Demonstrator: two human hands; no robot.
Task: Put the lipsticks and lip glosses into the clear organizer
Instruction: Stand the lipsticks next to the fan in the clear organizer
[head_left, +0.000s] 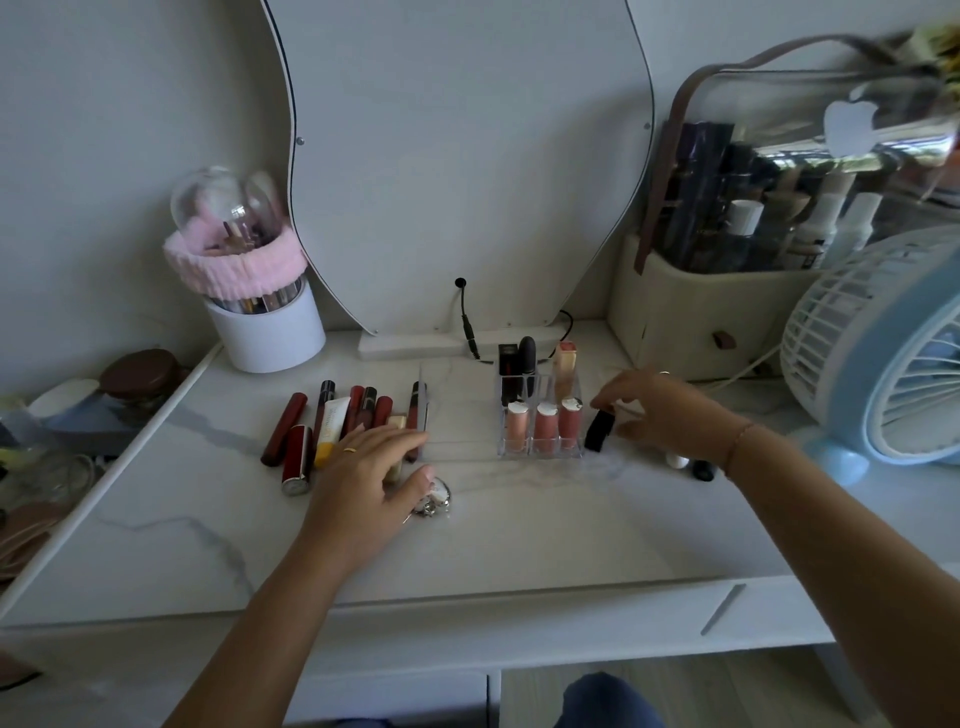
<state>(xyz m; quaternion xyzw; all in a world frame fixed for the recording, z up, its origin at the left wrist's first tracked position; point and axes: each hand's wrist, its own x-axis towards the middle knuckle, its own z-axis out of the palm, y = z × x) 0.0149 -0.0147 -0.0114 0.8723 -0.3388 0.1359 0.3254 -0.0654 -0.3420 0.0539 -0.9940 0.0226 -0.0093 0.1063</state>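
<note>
Left hand (374, 467) lies flat, fingers straight, on a pale tube (397, 422). Right hand (660, 415) pinches a black lipstick (600, 431) beside the organizer (540, 452).

Left hand (371, 467) palm down, fingers straight, forearm angling in from low left. Right hand (660, 415) further out, forearm from lower right, fingers curled; I read index and thumb pinching a black tube (598, 435).

light: dim, flat, greyish | shadows: faint, soft under the arms | glare: bright streaks on clear case (810, 145) lid | blur: smeared top-right corner | distortion: table (467, 545) edges bow, wide-angle
</note>
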